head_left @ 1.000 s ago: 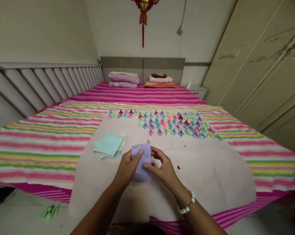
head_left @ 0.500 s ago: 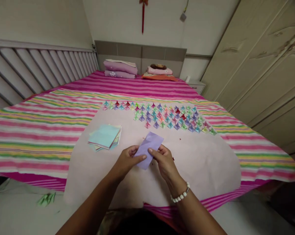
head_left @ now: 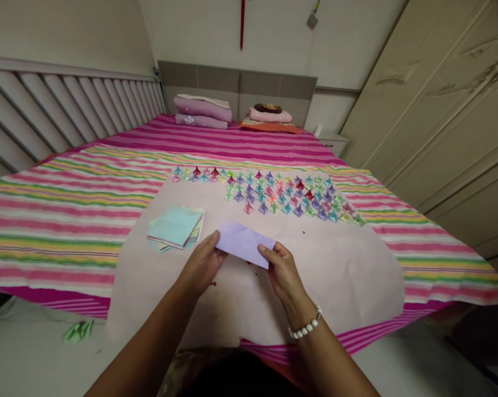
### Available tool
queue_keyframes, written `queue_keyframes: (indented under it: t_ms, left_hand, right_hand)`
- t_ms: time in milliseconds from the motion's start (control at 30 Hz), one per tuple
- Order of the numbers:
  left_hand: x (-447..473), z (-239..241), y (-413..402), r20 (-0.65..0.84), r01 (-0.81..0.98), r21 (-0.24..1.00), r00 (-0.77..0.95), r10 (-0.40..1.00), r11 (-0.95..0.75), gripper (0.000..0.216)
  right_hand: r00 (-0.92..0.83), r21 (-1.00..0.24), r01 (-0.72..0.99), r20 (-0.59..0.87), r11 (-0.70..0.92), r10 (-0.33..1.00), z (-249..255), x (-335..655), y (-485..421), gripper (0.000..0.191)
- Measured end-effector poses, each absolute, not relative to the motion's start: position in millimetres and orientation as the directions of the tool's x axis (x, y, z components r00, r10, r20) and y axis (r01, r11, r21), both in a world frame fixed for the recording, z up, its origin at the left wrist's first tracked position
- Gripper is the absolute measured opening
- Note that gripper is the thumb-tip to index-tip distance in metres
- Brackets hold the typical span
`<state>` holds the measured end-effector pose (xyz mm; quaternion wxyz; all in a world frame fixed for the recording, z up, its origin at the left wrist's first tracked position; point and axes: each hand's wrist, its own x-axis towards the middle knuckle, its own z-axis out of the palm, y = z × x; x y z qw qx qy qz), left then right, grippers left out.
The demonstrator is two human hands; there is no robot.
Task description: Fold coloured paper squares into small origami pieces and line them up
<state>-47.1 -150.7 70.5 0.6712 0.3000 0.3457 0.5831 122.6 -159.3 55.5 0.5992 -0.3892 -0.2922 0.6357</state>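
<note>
Both my hands hold a folded lilac paper (head_left: pixel 244 244) just above a pale pink sheet (head_left: pixel 348 275) spread on the bed. My left hand (head_left: pixel 199 266) pinches the paper's left end, my right hand (head_left: pixel 282 270), with a white bead bracelet at the wrist, pinches its right end. The paper lies lengthwise, left to right. A stack of pastel paper squares (head_left: pixel 175 227), light blue on top, rests just left of my left hand.
Several small folded paper shapes (head_left: pixel 269 194) in many colours sit in rows on the far part of the pale sheet. The striped bedspread (head_left: pixel 67 215) covers the bed; pillows (head_left: pixel 202 112) lie at the headboard. A wardrobe (head_left: pixel 447 110) stands right. Green paper scraps (head_left: pixel 78 331) lie on the floor.
The lilac paper has turned from upright to lying lengthwise between my hands, which have moved apart to its two ends. The view has tilted down slightly.
</note>
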Motion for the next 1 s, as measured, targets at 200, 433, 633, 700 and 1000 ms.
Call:
queue_keyframes:
  t_ms: [200,433,633,700,1000]
  left_hand:
    - [-20.8,62.4,-164.5,-0.122,-0.621,0.748,0.221,0.967,0.237,0.046]
    - [-31.2,83.8,-162.4,-0.247,-0.63,0.733,0.105,0.963,0.257,0.045]
    - [-34.2,84.7,-165.7,-0.236,-0.564,0.78,0.138,0.962,0.272,0.042]
    - [-33.4,82.7,-166.9,-0.204,-0.539,0.8,0.167,0.965,0.262,0.041]
    - [-37.9,77.9,-174.2,-0.13,-0.45,0.852,0.314,0.941,0.268,0.042]
  right_hand:
    - [-0.016,-0.861,-0.501,-0.099,-0.093,0.995,50.3,112.6,-164.1,0.027]
    - [0.076,-0.938,-0.03,0.343,0.346,0.936,47.2,132.2,-175.5,0.042]
    - [-0.225,-0.585,0.453,0.654,0.672,0.722,45.8,139.5,-179.8,0.053]
    - [-0.259,-0.544,0.489,0.656,0.682,0.709,45.2,138.5,-178.3,0.046]
    - [-0.165,-0.831,0.249,0.47,0.498,0.867,56.4,135.6,-175.7,0.007]
